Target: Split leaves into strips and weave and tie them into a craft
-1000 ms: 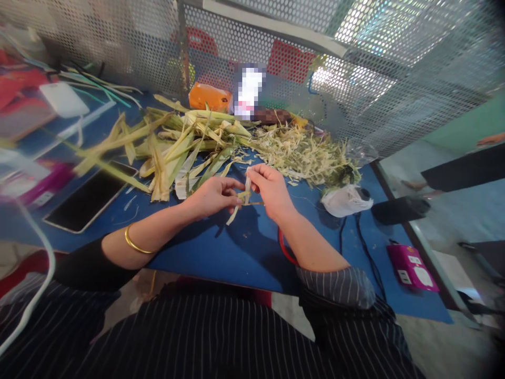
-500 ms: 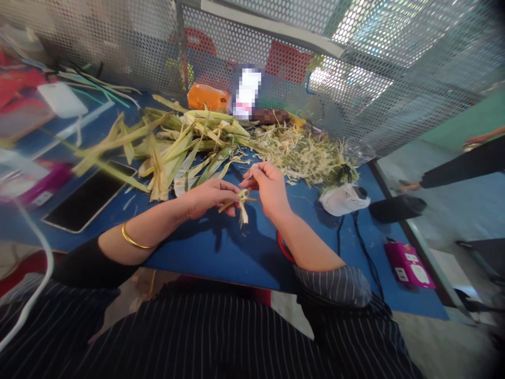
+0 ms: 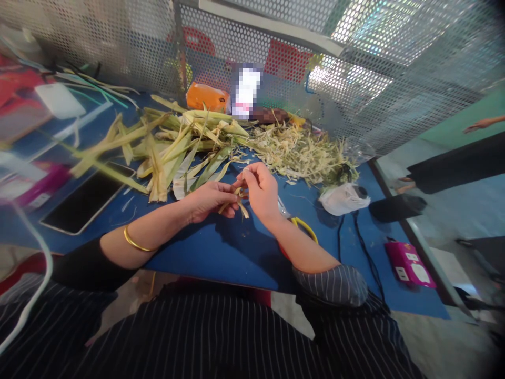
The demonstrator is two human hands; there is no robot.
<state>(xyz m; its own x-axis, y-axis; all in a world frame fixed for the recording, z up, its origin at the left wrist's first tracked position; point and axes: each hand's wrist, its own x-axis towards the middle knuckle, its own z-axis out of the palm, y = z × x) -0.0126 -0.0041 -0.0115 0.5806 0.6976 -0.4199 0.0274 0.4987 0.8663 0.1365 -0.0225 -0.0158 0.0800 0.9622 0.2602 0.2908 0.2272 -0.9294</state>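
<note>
Head view shows a small husk piece (image 3: 243, 209) being held over the blue bench (image 3: 244, 263), at the middle. It is pinched by the left hand (image 3: 213, 200), and a thin pale bit (image 3: 246, 171) seems to be pinched by the right hand (image 3: 260, 192). Whether the two bits are joined cannot be told.

It looks as if the husk is being bent or tied. A soft, firm pinch seems to be needed from both hands, as thin husk could be torn.

From the hands, one heap of long husks (image 3: 177, 142) is seen at 10 o'clock, and one heap of shreds (image 3: 307, 152) at 2 o'clock; their bits are too mixed to be counted. One pair of scissors (image 3: 305, 227), partly hidden by the right arm, is seen at 4 o'clock. One dark phone (image 3: 87, 199) is at 9 o'clock, one orange pack (image 3: 208, 98) at 11, and one white bag (image 3: 342, 200) at 3.
</note>
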